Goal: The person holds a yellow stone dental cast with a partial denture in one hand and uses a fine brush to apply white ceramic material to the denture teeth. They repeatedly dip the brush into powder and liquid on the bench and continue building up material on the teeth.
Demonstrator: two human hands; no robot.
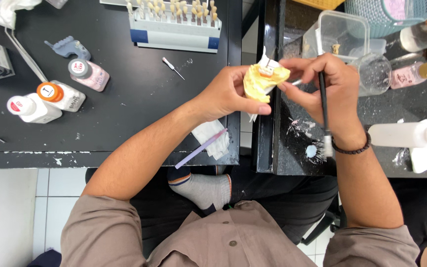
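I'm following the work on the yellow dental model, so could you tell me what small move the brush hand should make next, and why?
Probably ease the brush tip the last bit onto the small white piece on top of the yellow dental model. The left hand holds the model up and tilted toward the right hand, whose fingers pinch the brush right beside it, so the tip seems just short of the work.

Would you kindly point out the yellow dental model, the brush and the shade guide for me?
yellow dental model (263, 81), head view, on its plaster base.
brush (323, 99), head view, on its dark handle.
shade guide (174, 24), head view, on its white holder.
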